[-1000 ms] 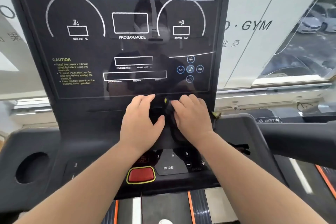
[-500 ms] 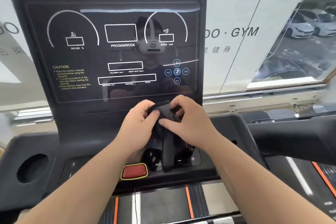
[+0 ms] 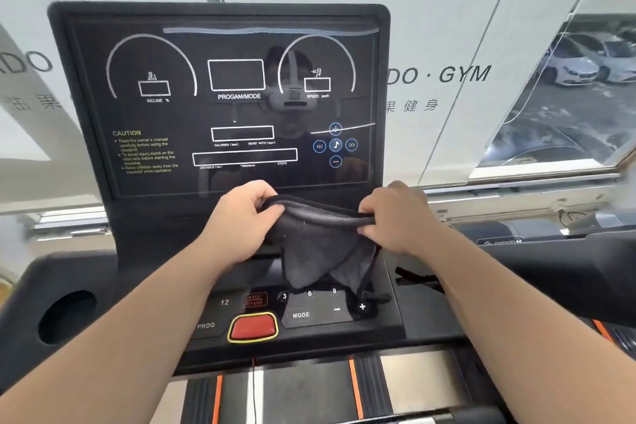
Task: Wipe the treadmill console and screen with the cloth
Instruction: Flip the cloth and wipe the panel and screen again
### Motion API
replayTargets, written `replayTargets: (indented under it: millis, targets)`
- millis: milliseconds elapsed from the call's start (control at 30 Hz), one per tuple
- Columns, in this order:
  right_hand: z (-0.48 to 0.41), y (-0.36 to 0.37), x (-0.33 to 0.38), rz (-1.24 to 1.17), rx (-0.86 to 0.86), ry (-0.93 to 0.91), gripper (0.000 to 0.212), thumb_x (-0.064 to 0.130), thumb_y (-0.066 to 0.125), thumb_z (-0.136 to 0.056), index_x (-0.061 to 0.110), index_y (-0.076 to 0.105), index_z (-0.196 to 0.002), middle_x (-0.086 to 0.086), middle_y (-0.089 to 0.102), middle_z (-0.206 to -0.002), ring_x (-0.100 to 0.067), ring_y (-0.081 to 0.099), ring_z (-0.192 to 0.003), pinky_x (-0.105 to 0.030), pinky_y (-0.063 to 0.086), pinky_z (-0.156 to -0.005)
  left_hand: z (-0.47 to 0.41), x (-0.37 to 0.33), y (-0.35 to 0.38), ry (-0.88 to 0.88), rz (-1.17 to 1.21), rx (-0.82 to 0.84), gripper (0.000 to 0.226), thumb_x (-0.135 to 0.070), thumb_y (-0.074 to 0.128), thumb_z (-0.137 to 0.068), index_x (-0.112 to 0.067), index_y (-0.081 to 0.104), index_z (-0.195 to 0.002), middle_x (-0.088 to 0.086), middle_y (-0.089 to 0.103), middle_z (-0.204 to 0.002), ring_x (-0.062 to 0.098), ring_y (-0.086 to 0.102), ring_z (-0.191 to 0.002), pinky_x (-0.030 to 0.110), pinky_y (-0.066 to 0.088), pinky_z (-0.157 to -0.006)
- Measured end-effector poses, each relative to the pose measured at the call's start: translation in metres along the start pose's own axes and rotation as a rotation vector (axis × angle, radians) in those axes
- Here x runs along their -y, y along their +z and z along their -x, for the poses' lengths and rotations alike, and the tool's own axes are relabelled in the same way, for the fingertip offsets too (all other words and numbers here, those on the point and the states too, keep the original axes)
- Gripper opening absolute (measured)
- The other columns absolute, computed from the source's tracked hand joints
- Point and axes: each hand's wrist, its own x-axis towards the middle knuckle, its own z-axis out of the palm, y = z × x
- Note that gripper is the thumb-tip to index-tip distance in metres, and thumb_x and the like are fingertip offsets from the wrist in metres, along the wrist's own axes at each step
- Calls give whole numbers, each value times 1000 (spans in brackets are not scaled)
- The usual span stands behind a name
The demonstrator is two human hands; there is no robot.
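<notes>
Cloth [image 3: 320, 244], dark grey, hangs stretched between both hands just below the screen [image 3: 237, 107] and above the console [image 3: 309, 315] buttons. Left hand [image 3: 237, 217] pinches its left edge; right hand [image 3: 395, 217] grips the right edge. Red stop button [image 3: 253, 326] sits below.

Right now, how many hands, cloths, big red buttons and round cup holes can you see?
Hands: 2, the left hand and the right hand, each with a grip on the cloth.
Cloths: 1, the grey cloth.
Big red buttons: 1.
Round cup holes: 1.
Total: 5
</notes>
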Motion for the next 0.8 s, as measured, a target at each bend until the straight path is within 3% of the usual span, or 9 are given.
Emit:
replayTargets:
  millis: [100,200,300,400,500,567,633,700,800]
  targets:
    - [-6,-25,-5,-84,-156,30,6,32,68,-90,28,63,-90,7,51,-85,-28,59,-104,-35,38,-78,-20,-8,3,19,10,-64,11,-18,69,-89,-18,62,-80,1,66,-71,15,53,-65,31,41,-68]
    - [-8,-53,-8,-185,-463,46,13,20,66,-87,22,69,-99,3,60,-89,-25,56,-90,-33,35,-74,-41,-38,-12,93,99,-175,8,-17,69,-89,-16,65,-83,2,69,-76,14,55,-68,32,45,-70]
    - [9,-70,-7,-246,-642,-48,11,16,70,-82,21,67,-91,8,55,-80,-20,48,-78,-32,33,-70,-40,-63,-31,166,231,-222,8,-16,69,-87,-16,66,-80,-2,71,-74,11,57,-66,29,47,-67]
    - [34,-52,-9,-265,-495,-151,24,24,78,-81,29,54,-78,11,48,-68,-22,48,-72,-35,30,-64,-13,-57,-35,175,181,-47,13,-7,70,-85,-13,64,-75,-10,60,-58,5,47,-53,17,39,-53]
    - [56,1,-10,-99,-98,-190,23,37,76,-84,30,53,-81,9,60,-82,-27,59,-86,-38,36,-69,25,-16,-19,111,-24,295,19,-4,73,-80,-16,65,-68,-13,61,-55,3,48,-49,15,37,-52]
    - [68,44,-7,52,181,-226,19,41,71,-88,27,64,-99,2,68,-106,-28,62,-105,-38,47,-83,51,18,2,71,-178,478,20,-12,77,-77,-24,66,-65,-15,66,-64,0,59,-62,10,39,-59]
    - [77,73,-1,117,388,-241,28,46,69,-89,26,65,-108,-2,69,-111,-29,63,-106,-40,51,-87,70,43,23,75,-313,620,13,-30,80,-76,-31,68,-70,-16,69,-77,-2,61,-81,7,40,-70]
    - [82,82,4,70,418,-232,39,62,67,-86,28,64,-106,2,71,-100,-26,65,-96,-40,54,-82,77,60,38,98,-329,586,18,-46,79,-75,-32,68,-74,-18,68,-82,0,59,-86,10,43,-78]
    - [81,83,8,-76,193,-153,49,73,52,-91,29,67,-108,7,70,-87,-17,65,-85,-35,52,-78,71,68,48,162,-345,334,19,-52,66,-83,-34,66,-79,-19,64,-84,6,56,-88,27,47,-86]
